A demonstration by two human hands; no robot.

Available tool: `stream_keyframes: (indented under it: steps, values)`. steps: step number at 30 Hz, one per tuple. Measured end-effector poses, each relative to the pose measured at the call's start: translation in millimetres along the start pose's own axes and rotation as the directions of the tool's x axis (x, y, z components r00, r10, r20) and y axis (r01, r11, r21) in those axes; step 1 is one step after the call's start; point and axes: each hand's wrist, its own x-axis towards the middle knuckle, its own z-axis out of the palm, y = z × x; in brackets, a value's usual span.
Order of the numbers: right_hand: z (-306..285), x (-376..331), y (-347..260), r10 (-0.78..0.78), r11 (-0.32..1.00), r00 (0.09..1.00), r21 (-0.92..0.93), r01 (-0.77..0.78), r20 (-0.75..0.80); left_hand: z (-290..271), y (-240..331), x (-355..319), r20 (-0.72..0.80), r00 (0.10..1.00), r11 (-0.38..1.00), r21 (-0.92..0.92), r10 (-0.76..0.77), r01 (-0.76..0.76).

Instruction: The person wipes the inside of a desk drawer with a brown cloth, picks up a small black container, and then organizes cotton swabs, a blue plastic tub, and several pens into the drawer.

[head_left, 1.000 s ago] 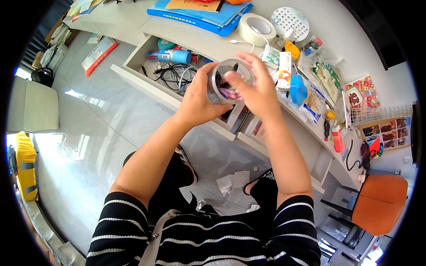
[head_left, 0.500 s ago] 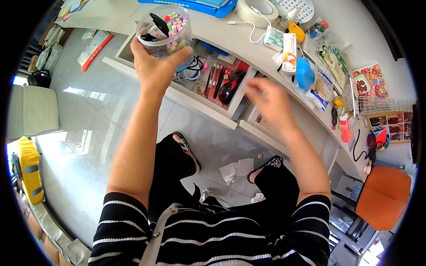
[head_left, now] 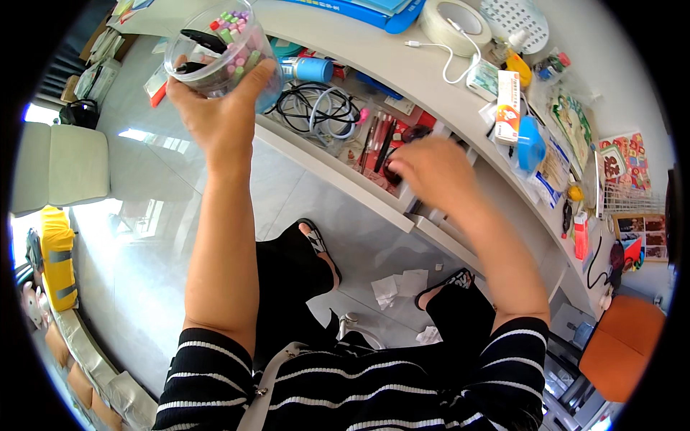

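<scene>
Pale grey bench (head_left: 402,68) curves across the top, cluttered with a tape roll (head_left: 454,23), a white cable (head_left: 445,61), a blue folder (head_left: 374,8) and small packets toward the right. Below it an open drawer (head_left: 338,154) is packed with coiled cables (head_left: 316,108), pens (head_left: 377,136) and a blue tube (head_left: 307,70). A clear tub (head_left: 219,50) full of pastel bits is held up by the left hand (head_left: 215,111), fingers wrapped firmly round its underside, up over the drawer's left end. The right hand (head_left: 431,172) is set down at the drawer's right part, fingers curled among the stuff there; whether anything is pinched can't be told, it's blurred. Shiny tiled floor (head_left: 144,237) is seen underneath, with paper scraps (head_left: 399,284) by the sandalled feet.
</scene>
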Motion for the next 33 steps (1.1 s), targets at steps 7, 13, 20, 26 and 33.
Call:
stream_keyframes:
  steps: [7,13,20,26,33]
  values:
    - [24.8,63.9,7.2,0.180,0.906,0.833,-0.419,0.068,0.523,-14.2,-6.6,23.0,-0.173,0.984,0.995,-0.099,-0.044,0.027]
    - [5.5,75.9,30.2,-0.017,0.998,0.889,-0.052,0.046,0.457,-16.0,-3.2,22.4,-0.145,0.987,0.994,-0.099,-0.067,0.053]
    - [-27.8,44.9,23.3,0.060,0.998,0.969,-0.025,-0.055,0.240,-4.3,0.4,11.2,-0.086,0.993,0.996,0.021,-0.083,0.085]
    - [-14.4,-26.1,-14.9,0.004,0.998,0.965,0.059,-0.020,0.263,34.9,28.8,-30.4,0.270,0.954,0.952,-0.235,-0.128,0.194]
    - [8.7,-139.7,4.6,-0.014,0.995,0.999,0.104,0.009,0.048,80.2,49.9,-86.5,0.553,0.833,0.963,-0.203,-0.038,0.179]
